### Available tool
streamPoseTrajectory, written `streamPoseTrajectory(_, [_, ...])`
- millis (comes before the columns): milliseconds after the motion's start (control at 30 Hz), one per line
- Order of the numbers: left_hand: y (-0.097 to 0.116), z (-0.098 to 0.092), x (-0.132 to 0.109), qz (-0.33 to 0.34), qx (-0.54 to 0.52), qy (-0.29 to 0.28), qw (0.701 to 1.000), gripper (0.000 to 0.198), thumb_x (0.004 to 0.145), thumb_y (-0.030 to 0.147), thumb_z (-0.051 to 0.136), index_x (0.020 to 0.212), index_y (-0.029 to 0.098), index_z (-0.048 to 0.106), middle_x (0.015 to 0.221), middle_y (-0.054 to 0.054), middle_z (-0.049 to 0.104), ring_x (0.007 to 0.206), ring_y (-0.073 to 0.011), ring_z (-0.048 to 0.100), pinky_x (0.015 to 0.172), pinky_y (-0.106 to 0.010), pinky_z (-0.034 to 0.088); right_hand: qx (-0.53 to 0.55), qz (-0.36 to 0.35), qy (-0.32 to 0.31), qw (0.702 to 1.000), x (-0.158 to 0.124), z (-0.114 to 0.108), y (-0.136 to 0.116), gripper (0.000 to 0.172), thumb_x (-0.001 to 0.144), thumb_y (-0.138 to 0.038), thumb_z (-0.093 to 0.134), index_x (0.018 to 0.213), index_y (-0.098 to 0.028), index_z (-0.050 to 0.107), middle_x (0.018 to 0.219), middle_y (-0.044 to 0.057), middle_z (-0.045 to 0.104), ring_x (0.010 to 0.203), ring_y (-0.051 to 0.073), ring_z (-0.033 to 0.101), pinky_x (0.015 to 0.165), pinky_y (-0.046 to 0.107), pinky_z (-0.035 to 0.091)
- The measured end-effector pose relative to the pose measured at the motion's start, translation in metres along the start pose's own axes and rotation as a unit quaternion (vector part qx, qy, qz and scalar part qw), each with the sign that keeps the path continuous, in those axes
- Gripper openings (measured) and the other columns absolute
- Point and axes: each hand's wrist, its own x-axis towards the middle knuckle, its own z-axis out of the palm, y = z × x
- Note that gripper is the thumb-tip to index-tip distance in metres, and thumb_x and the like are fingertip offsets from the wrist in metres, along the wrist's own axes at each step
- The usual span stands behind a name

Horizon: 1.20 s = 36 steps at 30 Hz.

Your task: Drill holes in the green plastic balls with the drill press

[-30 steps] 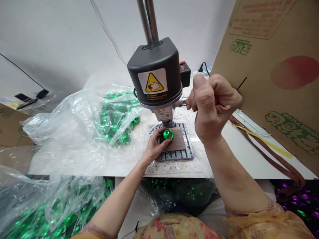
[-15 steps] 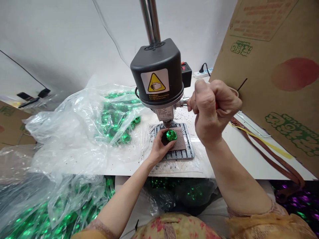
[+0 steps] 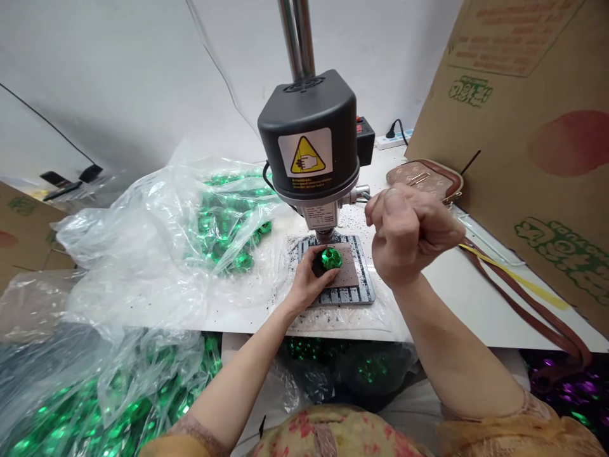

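Observation:
Under the black drill press [image 3: 309, 133], a shiny green ornament [image 3: 332, 258] rests on a brownish square pad [image 3: 346, 271] over the slotted metal base [image 3: 364, 292]. My left hand [image 3: 309, 279] grips the ornament from its left side between thumb and fingers. The drill's chuck sits just above the ornament; whether the bit touches it cannot be made out. At the right of the machine, my right hand [image 3: 409, 228] is closed around the end of the feed lever [image 3: 362, 194], whose grip is mostly hidden by the fingers.
Clear plastic bags with green ornaments [image 3: 228, 228] lie left on the white table [image 3: 247, 322]. More green ornaments [image 3: 109, 412] fill a bag lower left. A brown purse [image 3: 423, 174] and a large cardboard box [image 3: 533, 146] stand right. Dark shavings surround the base.
My right hand has moved down with the lever, uncovering the purse behind it. My left hand still holds the ornament on the pad. The view has shifted slightly.

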Motion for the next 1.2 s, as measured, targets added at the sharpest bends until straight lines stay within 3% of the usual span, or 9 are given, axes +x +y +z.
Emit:
streamPoseTrajectory(133, [0.002,0.000,0.000,0.002,-0.007,0.001,1.000,0.051,0.081,0.033,0.077,0.124,0.020,0.053,0.123,-0.010,0.062,0.116,-0.0266,0.060,0.104,-0.044,0.047,0.008,-0.034,0.004,0.999,-0.005,-0.003,0.002,0.051,0.088,-0.023,0.058,0.055,-0.019,0.020,0.048,-0.006,0.021,0.041,0.005,0.023,0.041,0.028,0.024])
streamPoseTrajectory(433, [0.007,0.001,-0.001,-0.005,-0.004,0.002,1.000,0.050,0.081,0.031,0.077,0.124,0.020,0.053,0.124,-0.010,0.063,0.116,-0.0271,0.060,0.104,-0.044,0.047,0.006,-0.075,-0.018,0.997,-0.010,-0.009,0.004,0.047,0.083,-0.007,0.056,0.056,-0.018,0.020,0.050,-0.008,0.025,0.042,0.003,0.031,0.041,0.023,0.034])
streamPoseTrajectory(733, [0.008,0.001,-0.001,-0.001,-0.009,0.001,1.000,0.051,0.081,0.031,0.077,0.124,0.020,0.053,0.124,-0.010,0.064,0.118,-0.0270,0.060,0.104,-0.042,0.046,0.023,-0.070,-0.042,0.996,-0.012,-0.011,0.004,0.042,0.082,-0.007,0.054,0.057,-0.019,0.023,0.053,-0.007,0.029,0.044,0.004,0.033,0.042,0.023,0.037])
streamPoseTrajectory(967, [0.007,0.001,-0.001,0.001,-0.009,0.007,1.000,0.050,0.081,0.032,0.077,0.124,0.020,0.054,0.122,-0.010,0.064,0.116,-0.0267,0.061,0.102,-0.042,0.049,0.036,-0.099,-0.044,0.993,-0.021,-0.017,0.008,0.044,0.080,-0.004,0.053,0.057,-0.018,0.020,0.053,-0.007,0.027,0.044,0.003,0.028,0.043,0.024,0.036])
streamPoseTrajectory(1067, [0.005,0.002,-0.001,0.001,-0.004,0.009,1.000,0.051,0.081,0.033,0.077,0.124,0.021,0.054,0.121,-0.010,0.065,0.113,-0.0259,0.062,0.100,-0.042,0.050,0.014,-0.069,-0.035,0.997,-0.018,-0.014,0.003,0.046,0.084,-0.007,0.054,0.055,-0.018,0.020,0.050,-0.007,0.025,0.042,0.003,0.028,0.043,0.025,0.036])
streamPoseTrajectory(1200, [0.007,0.005,-0.001,0.004,0.029,0.032,0.999,0.048,0.080,0.033,0.077,0.121,0.021,0.056,0.117,-0.008,0.066,0.109,-0.0244,0.064,0.097,-0.042,0.052,-0.021,0.053,0.001,0.998,0.009,0.000,-0.010,0.048,0.087,-0.016,0.060,0.051,-0.019,0.028,0.048,-0.007,0.024,0.042,0.004,0.032,0.043,0.026,0.030])
